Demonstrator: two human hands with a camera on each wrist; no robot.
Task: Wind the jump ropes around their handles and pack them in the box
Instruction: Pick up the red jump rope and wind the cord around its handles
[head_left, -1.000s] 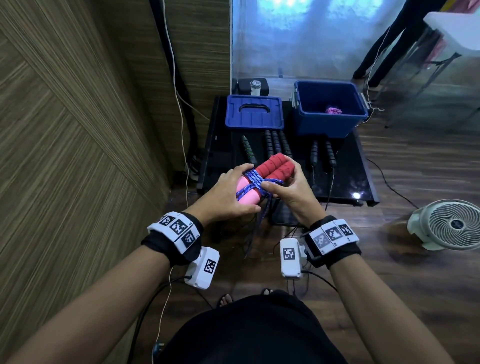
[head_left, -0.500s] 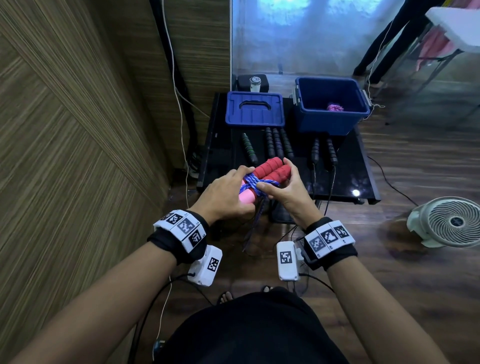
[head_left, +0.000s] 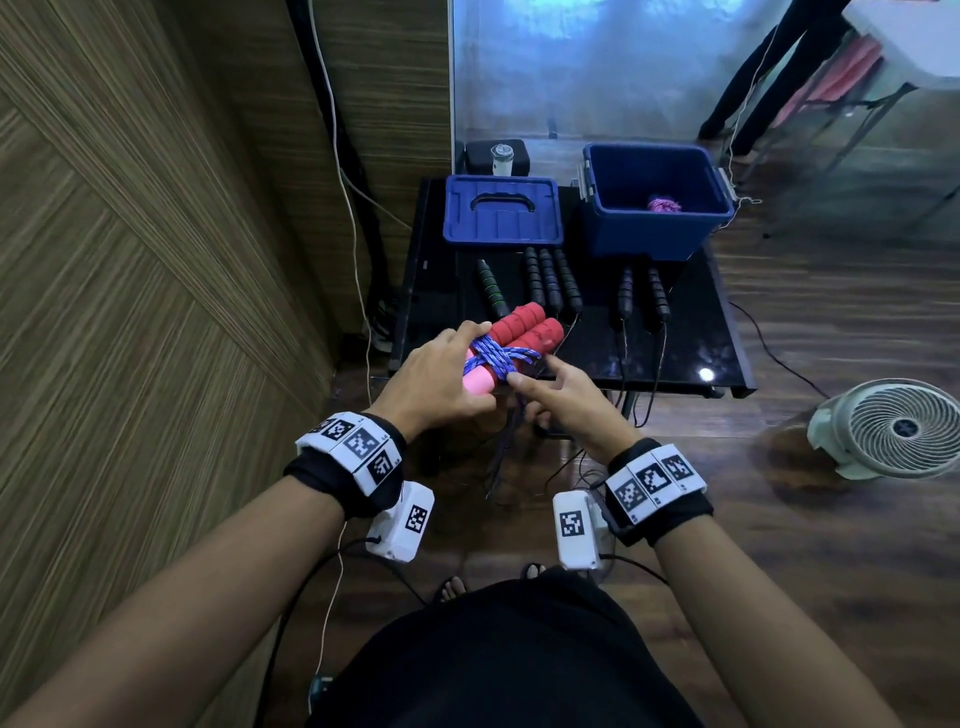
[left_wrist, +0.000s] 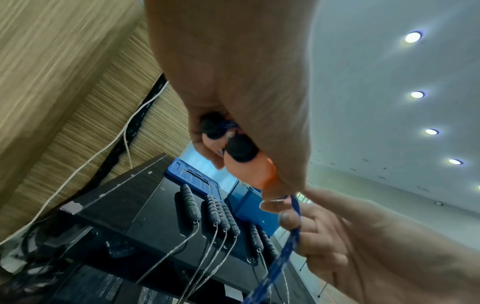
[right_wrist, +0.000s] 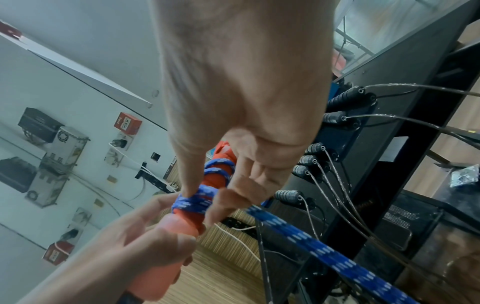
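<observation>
Head view, item by item.

1. Handles (head_left: 519, 332): my pair of red foam grips, held side by side in the air over the near edge of the bench (head_left: 691, 332), so the rope can pass all round them.
2. Left hand (head_left: 441, 379): I curl it round the pale near ends of the handles. It clamps the two together and my thumb lies by the turns, which I judge keeps them from slipping.
3. Rope (head_left: 498, 358): blue braid, crossed over the middle of the handles in several turns. The loose length hangs from there toward the floor, so winding is not finished.
4. Right hand (head_left: 566, 400): I pinch the rope just below the turns, thumb and forefinger closed on it. That keeps the braid taut for the next pass.
5. Box (head_left: 654, 208): blue, open, at the far right corner of the bench. One pink wound bundle (head_left: 663, 203) lies in it.
6. Lid (head_left: 503, 210): set flat to the box's left, out of the way for packing.
7. Black ropes (head_left: 550, 280): handles lined up mid-bench, cords trailing over the near edge, unwound, waiting their turn.
</observation>
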